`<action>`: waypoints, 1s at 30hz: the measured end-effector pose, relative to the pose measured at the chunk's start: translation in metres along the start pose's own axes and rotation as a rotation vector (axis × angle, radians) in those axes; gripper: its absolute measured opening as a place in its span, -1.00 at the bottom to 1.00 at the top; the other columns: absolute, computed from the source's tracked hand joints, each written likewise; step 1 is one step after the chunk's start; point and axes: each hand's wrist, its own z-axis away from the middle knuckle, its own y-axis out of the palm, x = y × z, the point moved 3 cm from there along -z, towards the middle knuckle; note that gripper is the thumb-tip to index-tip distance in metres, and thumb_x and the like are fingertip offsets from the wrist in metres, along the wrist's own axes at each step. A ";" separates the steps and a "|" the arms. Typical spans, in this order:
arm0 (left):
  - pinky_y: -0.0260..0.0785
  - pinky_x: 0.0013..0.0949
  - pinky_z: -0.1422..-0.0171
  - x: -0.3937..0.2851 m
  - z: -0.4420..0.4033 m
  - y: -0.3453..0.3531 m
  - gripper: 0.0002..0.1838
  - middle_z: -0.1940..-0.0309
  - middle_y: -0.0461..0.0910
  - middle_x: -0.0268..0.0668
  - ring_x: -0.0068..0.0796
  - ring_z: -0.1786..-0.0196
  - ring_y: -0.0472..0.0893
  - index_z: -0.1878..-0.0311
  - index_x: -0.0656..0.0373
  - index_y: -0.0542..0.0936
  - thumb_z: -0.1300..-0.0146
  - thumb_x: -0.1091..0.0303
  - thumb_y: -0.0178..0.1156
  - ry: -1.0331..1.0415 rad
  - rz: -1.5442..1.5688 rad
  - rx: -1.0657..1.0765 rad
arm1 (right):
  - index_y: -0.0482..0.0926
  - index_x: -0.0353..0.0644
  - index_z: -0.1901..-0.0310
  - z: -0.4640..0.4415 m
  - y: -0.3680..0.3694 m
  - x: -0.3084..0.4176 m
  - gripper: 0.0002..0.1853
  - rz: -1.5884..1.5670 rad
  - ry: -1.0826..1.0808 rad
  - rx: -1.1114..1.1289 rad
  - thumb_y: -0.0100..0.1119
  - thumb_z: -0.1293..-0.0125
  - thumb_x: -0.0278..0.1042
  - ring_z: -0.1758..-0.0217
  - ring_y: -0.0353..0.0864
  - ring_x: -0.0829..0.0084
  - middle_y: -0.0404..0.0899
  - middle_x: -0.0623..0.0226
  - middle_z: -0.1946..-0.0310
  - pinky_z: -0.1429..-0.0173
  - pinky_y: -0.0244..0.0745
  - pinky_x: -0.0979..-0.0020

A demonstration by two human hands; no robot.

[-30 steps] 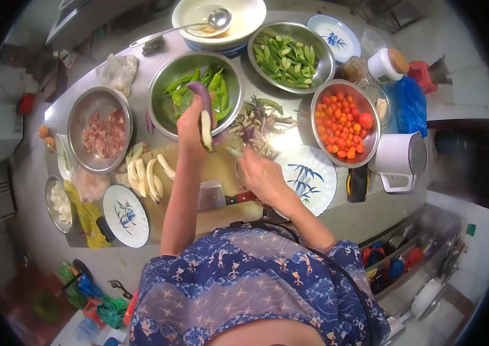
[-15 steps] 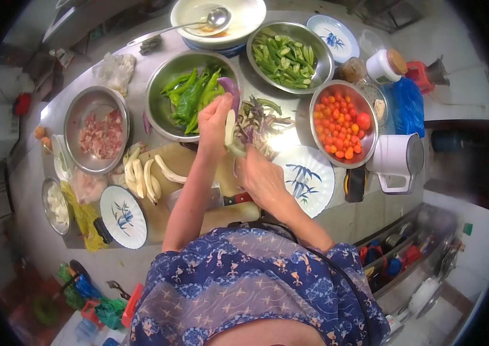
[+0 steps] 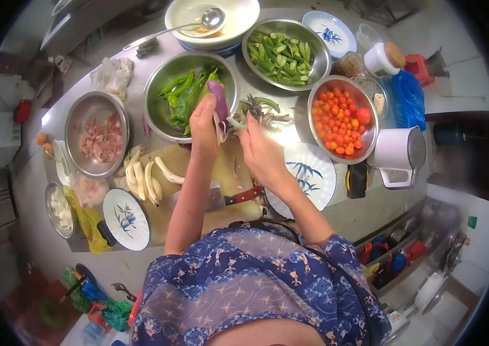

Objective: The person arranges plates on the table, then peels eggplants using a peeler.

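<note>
My left hand [image 3: 203, 124] is closed around a long purple eggplant [image 3: 219, 98], whose lower part shows pale, peeled flesh. In my right hand [image 3: 263, 151] is a pale peeler [image 3: 236, 123], its tip at the eggplant's side; the fingers cover most of its handle. Both hands are above the edge of the cutting board [image 3: 221, 164]. Just beyond the right hand lies a heap of purple and green peelings [image 3: 267, 115]. Several peeled eggplants [image 3: 151, 179] rest on the board's left side, with a red-handled cleaver [image 3: 241, 196] nearer me.
Metal bowls hold green peppers [image 3: 184, 95], cut okra [image 3: 282, 57], small tomatoes [image 3: 339, 121] and raw meat [image 3: 101, 138]. Patterned plates [image 3: 316, 199] [image 3: 126, 219] flank the board. A white bowl with a ladle [image 3: 214, 18] stands at the back, a white pitcher [image 3: 391, 155] at right.
The eggplant has turned so more purple skin faces up. My left hand has shifted slightly left, and the right hand with the peeler has moved up and away from me.
</note>
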 end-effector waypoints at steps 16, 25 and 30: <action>0.38 -0.47 -0.14 -0.009 0.017 0.029 -0.67 -0.04 0.59 -0.37 -0.62 -0.03 0.53 -0.24 0.25 0.51 -0.47 0.41 0.15 0.248 0.058 -0.152 | 0.35 -0.24 -0.25 -0.003 0.024 0.005 -0.54 -0.662 -0.016 -0.388 0.17 -0.32 -0.57 -0.02 0.62 0.26 0.53 0.18 0.02 -0.15 0.50 0.25; 0.35 -0.45 0.16 -0.050 0.001 0.020 -0.53 0.26 0.50 -0.34 -0.54 0.24 0.48 -0.32 0.34 0.39 -0.63 0.14 -0.14 0.181 0.160 -0.080 | 0.37 -0.21 -0.25 0.005 0.019 -0.055 -0.50 0.015 0.068 -0.123 0.26 -0.36 -0.27 0.00 0.62 -0.10 0.47 -0.05 -0.07 -0.01 0.55 0.06; 0.33 -0.47 0.16 -0.024 0.001 0.009 -0.52 0.27 0.52 -0.38 -0.59 0.27 0.47 -0.30 0.36 0.44 -0.61 0.11 -0.06 0.019 0.162 -0.046 | 0.47 -0.17 -0.23 -0.006 -0.004 -0.033 -0.55 -0.005 -0.112 -0.201 0.19 -0.44 -0.09 0.15 0.67 -0.01 0.54 -0.07 0.10 0.18 0.57 0.04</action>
